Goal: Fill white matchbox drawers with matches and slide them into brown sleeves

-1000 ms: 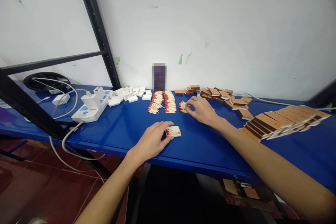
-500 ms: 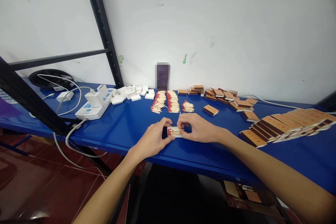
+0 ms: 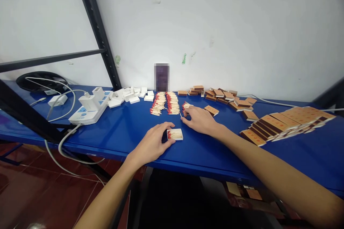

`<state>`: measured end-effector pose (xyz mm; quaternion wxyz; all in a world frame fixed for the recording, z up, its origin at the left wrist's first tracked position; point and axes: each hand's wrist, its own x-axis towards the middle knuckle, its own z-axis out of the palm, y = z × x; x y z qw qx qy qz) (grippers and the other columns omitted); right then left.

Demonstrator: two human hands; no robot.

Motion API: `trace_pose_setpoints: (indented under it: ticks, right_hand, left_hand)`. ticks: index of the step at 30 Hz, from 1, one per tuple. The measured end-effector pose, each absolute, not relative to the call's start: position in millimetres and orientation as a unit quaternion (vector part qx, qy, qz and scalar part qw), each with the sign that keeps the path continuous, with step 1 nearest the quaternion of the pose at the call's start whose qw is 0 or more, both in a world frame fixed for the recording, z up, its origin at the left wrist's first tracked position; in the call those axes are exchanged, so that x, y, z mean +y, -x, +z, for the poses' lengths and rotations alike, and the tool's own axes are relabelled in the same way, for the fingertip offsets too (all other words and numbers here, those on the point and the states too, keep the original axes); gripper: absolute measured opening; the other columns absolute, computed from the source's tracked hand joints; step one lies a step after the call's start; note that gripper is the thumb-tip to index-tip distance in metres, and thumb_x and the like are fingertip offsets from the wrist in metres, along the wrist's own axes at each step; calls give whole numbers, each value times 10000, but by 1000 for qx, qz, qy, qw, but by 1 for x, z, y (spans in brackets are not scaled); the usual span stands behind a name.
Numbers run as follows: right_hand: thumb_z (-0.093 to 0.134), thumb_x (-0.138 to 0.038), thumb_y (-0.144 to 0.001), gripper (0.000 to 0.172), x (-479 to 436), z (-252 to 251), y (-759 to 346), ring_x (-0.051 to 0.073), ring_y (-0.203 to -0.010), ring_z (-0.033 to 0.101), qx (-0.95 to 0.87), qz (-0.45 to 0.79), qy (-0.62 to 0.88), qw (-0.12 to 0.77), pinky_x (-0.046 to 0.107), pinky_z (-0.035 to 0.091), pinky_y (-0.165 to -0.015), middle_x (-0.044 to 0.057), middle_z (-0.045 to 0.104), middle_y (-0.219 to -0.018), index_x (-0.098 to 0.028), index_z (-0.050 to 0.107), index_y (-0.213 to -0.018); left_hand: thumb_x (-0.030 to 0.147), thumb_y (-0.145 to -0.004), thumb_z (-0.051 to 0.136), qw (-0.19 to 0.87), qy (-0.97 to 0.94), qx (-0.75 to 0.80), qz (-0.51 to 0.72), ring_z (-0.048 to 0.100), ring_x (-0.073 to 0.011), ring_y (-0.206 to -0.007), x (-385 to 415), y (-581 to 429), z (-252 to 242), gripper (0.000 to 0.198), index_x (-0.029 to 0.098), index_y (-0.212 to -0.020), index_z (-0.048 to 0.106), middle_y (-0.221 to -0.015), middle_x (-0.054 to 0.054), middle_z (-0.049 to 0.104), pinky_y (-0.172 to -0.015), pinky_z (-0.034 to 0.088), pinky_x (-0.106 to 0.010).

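Observation:
My left hand (image 3: pixel 153 142) grips the left end of a small white matchbox tray (image 3: pixel 179 139) between thumb and fingers. Inside the tray lies a layer of matches (image 3: pixel 174 135), their red heads toward the left. My right hand (image 3: pixel 200 120) is beside a small heap of matches (image 3: pixel 186 105), fingers slightly apart and partly covering it. Close to its thumb and forefinger is one loose match (image 3: pixel 181 114) on the blue table. Two larger match piles (image 3: pixel 158 103) lie side by side just left of the heap.
White empty trays (image 3: pixel 127 94) are heaped at the back left, near a power strip (image 3: pixel 90 111) with cables. Brown matchbox sleeves (image 3: pixel 223 94) are scattered at the back right. Rows of matchboxes (image 3: pixel 285 123) lean at the right. A black rack post (image 3: pixel 98 32) rises at the left.
My right hand has left the tray and moved away from me to the small match heap. The left hand stays on the tray. The view has shifted slightly right.

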<state>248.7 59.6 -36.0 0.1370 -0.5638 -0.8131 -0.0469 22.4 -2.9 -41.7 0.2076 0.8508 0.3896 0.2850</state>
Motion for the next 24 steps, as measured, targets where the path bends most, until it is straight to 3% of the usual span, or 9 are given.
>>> trace_pose_setpoints:
  ticks: [5,12,18,24]
  right_hand:
    - [488,-228,-882,131,56,-34,-245,218,-815,623,-815,-55,566,110,292,339,-598,76,686,-900,-199,578,-791]
    - [515,-224,-855,119,41,-4,-258,192,-717,589,-809,-49,575,111,283,307,-566,62,668,-822,-194,602,-781]
    - [543,-233,-846,99,31,0,-254,125,-636,504,-906,61,391,152,247,334,-608,-5,591,-712,-194,594,-772]
    - [537,-258,-866,161,30,-10,-244,103,-546,430,-906,140,375,140,235,313,-560,-35,507,-603,-183,587,-732]
  left_hand:
    - [215,-888,592,211,-848,390,292,577,-213,-1073,-5,-22,-40,377,283,-1251,514,-1175,-33,555,-959,463,-348]
    - [201,-921,542,207,-848,384,301,558,-217,-1113,-4,-22,-42,385,285,-1291,478,-1190,-39,566,-976,448,-349]
    - [247,-911,575,204,-845,387,307,550,-226,-1159,-1,-22,-46,430,259,-1321,445,-1271,-45,586,-1012,425,-369]
    - [274,-897,592,207,-841,401,298,574,-243,-1130,-2,-22,-44,427,243,-1306,471,-1240,-65,607,-978,448,-385]
